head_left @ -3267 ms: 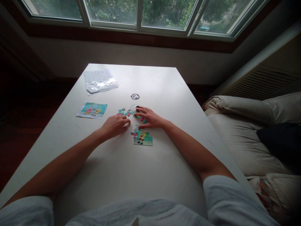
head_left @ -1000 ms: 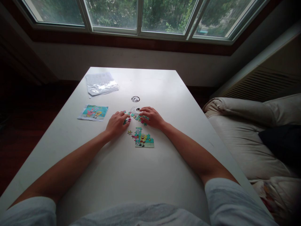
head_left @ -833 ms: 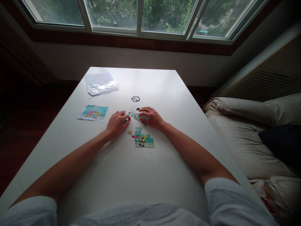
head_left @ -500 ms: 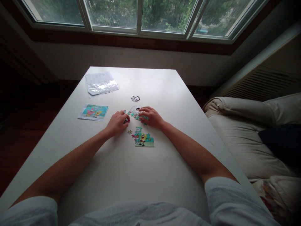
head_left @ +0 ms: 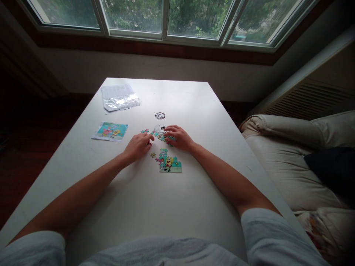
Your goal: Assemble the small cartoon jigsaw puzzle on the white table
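A partly joined cartoon jigsaw lies on the white table in front of me. Loose pink and teal pieces are scattered just beyond it. My left hand rests at the left edge of the loose pieces with its fingers curled; a small piece seems to be under its fingertips. My right hand lies over the right side of the pile, fingers bent down onto the pieces. One single piece sits apart, between my left hand and the joined section.
A printed reference picture lies to the left. A clear plastic bag over paper sits at the far left of the table. A round cable hole and its cap are beyond the pieces. A cream sofa stands at the right.
My left hand has drawn back a little toward me and uncovered a few teal pieces at the pile's left end. The right hand stays over the pile.
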The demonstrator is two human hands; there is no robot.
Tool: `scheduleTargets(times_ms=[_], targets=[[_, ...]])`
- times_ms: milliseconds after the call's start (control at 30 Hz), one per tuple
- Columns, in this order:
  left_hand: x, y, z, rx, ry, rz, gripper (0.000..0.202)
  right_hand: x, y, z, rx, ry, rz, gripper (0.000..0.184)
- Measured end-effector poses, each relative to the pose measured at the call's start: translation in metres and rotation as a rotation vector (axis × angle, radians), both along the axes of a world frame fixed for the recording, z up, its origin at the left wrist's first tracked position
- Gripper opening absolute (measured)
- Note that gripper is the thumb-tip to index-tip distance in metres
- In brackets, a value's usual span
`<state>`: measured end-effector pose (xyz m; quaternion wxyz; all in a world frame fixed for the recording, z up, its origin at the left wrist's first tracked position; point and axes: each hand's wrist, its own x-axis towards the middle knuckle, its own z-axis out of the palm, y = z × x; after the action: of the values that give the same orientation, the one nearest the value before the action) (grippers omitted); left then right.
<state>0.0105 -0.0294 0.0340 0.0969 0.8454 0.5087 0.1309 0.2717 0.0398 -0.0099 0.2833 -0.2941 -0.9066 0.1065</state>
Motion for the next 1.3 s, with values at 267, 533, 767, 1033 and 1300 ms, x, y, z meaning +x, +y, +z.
scheduleTargets(times_ms=[267, 533, 767, 1033, 1300], targets=[[0.002, -0.005, 0.005, -0.033, 0.038, 0.053, 0.019, -0.001, 0.000, 0.001, -0.003, 0.003, 0.006, 0.018], [0.009, -0.017, 0.023, 0.028, -0.015, 0.027, 0.020, 0.000, -0.001, 0.002, 0.008, 0.011, 0.018, 0.018], [0.022, -0.037, 0.031, -0.276, -0.042, -0.004, 0.012, 0.000, -0.004, 0.006, -0.004, 0.036, 0.085, 0.019], [0.033, -0.050, 0.028, -0.251, 0.014, 0.008, 0.011, -0.001, -0.011, 0.012, -0.033, -0.111, 0.223, 0.051], [0.036, -0.054, 0.027, -0.178, 0.085, -0.016, 0.011, 0.000, -0.013, 0.013, -0.072, -0.142, 0.215, 0.063]])
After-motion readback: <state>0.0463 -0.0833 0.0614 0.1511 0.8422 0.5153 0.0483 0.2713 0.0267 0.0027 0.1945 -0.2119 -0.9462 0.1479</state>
